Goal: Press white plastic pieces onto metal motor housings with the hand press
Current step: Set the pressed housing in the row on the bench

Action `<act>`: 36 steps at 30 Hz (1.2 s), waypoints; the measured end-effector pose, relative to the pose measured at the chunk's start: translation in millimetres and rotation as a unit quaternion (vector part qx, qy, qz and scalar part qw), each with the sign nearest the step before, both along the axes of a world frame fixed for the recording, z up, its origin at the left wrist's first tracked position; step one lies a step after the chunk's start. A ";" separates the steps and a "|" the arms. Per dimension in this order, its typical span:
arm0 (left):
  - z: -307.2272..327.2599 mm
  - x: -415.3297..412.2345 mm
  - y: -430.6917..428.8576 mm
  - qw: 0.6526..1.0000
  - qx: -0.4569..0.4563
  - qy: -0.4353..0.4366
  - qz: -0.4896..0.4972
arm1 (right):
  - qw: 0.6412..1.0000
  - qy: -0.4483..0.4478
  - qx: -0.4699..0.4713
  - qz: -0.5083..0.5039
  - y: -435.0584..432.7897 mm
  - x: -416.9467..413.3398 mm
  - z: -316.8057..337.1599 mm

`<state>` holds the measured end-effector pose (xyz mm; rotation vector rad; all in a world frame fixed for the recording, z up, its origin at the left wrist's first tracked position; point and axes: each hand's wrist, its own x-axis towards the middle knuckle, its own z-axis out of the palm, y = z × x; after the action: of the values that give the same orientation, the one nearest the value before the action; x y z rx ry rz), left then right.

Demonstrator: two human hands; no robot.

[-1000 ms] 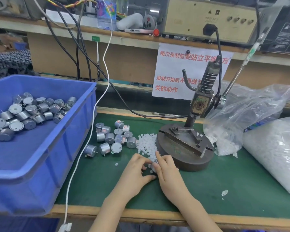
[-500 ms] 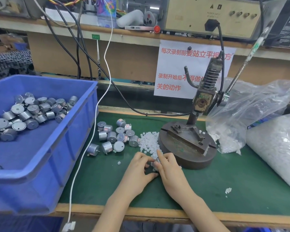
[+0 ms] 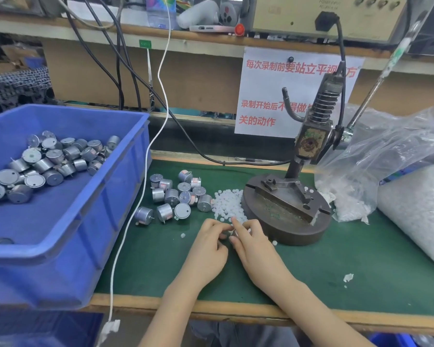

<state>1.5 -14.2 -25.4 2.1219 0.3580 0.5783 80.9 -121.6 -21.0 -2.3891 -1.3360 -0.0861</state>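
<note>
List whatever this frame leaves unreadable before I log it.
All in the head view:
- Whatever sits between the left hand and right hand: hidden by their own curled fingers.
- Text on the notice: several characters covered by the hand press.
- The blue bin: cut off by the left edge.
- Labels on the motor housings on the mat: too small to read.

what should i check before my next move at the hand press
1. White piece seated on a housing between left hand and right hand: cannot tell, fingers hide it.
2. No housing sitting on the press base fixture: ok.
3. The lever is up: ok.
4. Pile of white pieces beside the base, close to both hands: ok.
5. Stock of loose housings on the green mat, left of the pile: ok.
</note>
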 end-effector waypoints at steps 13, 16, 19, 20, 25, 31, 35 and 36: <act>1.3 0.7 1.2 0.999 -0.010 0.011 0.043 | 0.995 -0.094 0.029 0.023 5.4 -12.6 6.1; 4.4 -1.0 -0.1 0.999 -0.014 0.012 0.037 | 0.998 -0.059 0.010 0.010 7.4 -12.3 5.4; 5.3 -2.0 -2.0 0.999 -0.018 0.007 0.032 | 1.000 -0.022 -0.006 -0.010 5.0 -5.7 -2.9; 4.9 -1.6 -1.9 0.999 -0.018 0.007 0.035 | 1.000 0.001 0.002 -0.009 4.6 -4.4 -2.9; 4.6 -0.3 -0.4 0.998 -0.030 -0.002 0.058 | 0.992 0.117 0.057 -0.009 -0.6 2.5 1.0; 4.9 -0.6 -0.5 0.997 -0.042 0.001 0.060 | 0.989 0.136 0.064 -0.007 0.1 3.3 -0.1; 5.5 -0.9 -0.1 0.997 -0.048 0.000 0.061 | 0.990 0.127 0.055 -0.007 0.1 2.3 -0.9; 5.7 -1.2 -0.3 0.997 -0.049 -0.001 0.061 | 0.991 0.123 0.052 -0.008 0.5 2.1 -1.3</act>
<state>0.2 -14.5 -19.8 2.0149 0.5080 0.6214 82.9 -121.2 -22.3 -2.2395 -1.1684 0.1282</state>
